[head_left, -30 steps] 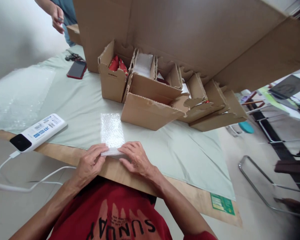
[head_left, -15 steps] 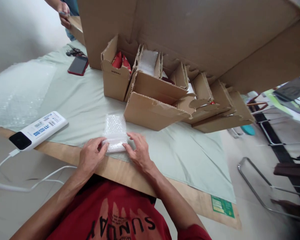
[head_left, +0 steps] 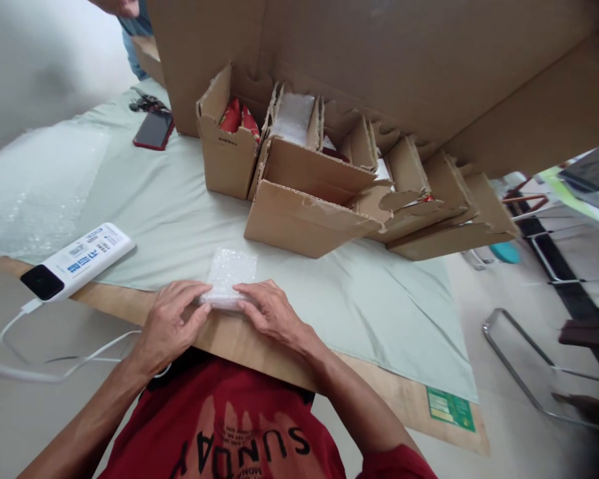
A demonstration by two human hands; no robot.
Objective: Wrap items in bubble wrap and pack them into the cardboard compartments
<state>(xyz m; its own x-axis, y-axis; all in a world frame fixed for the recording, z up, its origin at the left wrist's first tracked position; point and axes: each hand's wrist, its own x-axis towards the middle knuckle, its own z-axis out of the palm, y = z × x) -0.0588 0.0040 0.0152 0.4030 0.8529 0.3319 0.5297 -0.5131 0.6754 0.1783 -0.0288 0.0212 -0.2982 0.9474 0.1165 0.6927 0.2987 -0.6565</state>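
Observation:
A small folded piece of clear bubble wrap [head_left: 231, 267] lies on the cloth near the table's front edge. My left hand [head_left: 176, 320] pinches its left side between thumb and fingers. On the opposite side, my right hand [head_left: 269, 309] holds it the same way, its fingertips resting on the top. The near edge looks thicker, as if in layers. Whether anything is wrapped inside, I cannot tell.
Cardboard bins [head_left: 289, 216] holding red packets and bubble wrap stand ahead, before a tall cardboard panel [head_left: 359, 60]. A white power bank [head_left: 87, 256] with a cable, a phone [head_left: 154, 129] and a bubble wrap sheet [head_left: 34, 179] lie left. Another person's arm shows top left.
The bubble wrap has become shorter, with its near part folded over, and sits a little closer to me. Both hands have moved with it. The other person's hand has risen mostly out of view.

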